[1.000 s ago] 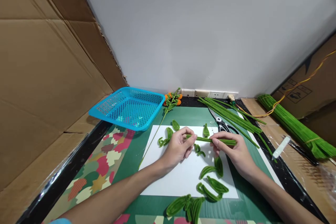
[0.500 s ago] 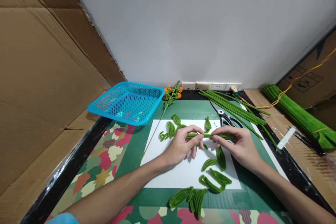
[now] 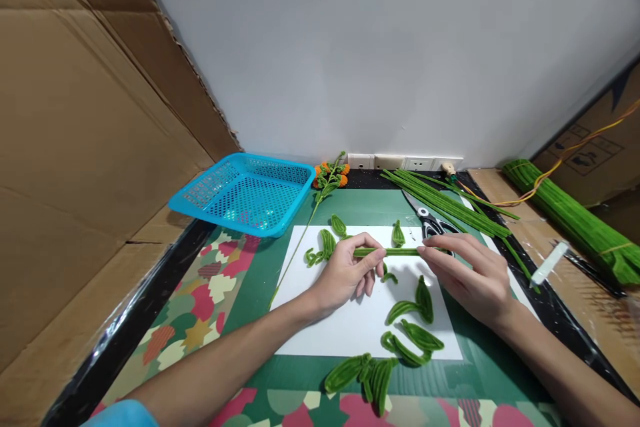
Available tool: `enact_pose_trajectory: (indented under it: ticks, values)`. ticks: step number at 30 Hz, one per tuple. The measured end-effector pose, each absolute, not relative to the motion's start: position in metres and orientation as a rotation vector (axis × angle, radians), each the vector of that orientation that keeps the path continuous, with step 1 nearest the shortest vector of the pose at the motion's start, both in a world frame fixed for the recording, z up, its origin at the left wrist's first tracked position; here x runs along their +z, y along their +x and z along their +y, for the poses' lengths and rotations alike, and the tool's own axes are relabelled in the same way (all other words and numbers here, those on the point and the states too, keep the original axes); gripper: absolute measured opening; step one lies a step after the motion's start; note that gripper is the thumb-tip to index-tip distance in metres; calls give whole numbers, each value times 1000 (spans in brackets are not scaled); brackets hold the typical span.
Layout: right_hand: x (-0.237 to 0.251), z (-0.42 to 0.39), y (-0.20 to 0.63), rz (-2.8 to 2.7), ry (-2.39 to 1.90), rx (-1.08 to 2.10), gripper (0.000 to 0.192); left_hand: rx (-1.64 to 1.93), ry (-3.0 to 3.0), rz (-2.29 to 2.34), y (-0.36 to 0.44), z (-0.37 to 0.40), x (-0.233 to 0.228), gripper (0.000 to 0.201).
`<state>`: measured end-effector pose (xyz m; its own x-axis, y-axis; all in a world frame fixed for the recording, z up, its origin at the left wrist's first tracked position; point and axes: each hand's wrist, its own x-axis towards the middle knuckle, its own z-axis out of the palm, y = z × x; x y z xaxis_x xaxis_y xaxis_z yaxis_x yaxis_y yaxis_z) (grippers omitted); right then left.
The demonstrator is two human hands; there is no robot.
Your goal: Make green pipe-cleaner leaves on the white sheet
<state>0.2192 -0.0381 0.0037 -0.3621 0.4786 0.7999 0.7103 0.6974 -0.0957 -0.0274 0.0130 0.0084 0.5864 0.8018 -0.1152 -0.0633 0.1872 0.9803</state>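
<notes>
Pipe cleaners [image 3: 403, 251], green bundle, held level over white paper [image 3: 340, 333]. Left hand [image 3: 345, 273] pinched shut on it; right hand [image 3: 475, 277] pinching by fingertips, fingers straighter, now farther right, baring more bundle between.

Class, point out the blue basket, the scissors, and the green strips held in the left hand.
Blue basket [image 3: 250, 201], head view: on its perforated floor.
Scissors [image 3: 423, 212], head view: on the pivot.
Green strips [image 3: 401, 251], head view: on their exposed middle.
</notes>
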Motion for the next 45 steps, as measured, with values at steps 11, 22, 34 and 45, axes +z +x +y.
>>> enact_pose_trajectory:
  ticks: [11, 22, 34, 45]
  values:
    - [14, -37, 220, -2079, -872, -167, 17, 693, 1255, 751, -28, 12, 9, 40]
    - [7, -40, 197, -2081, -1013, -82, 20, 721, 1253, 789, -27, 12, 7, 42]
    - [3, -40, 191, -2005, -996, -39, 15, 686, 1268, 780, -27, 11, 7, 37]
    - [-3, -41, 190, -2002, -987, -55, 13, 694, 1267, 785, -28, 10, 12, 36]
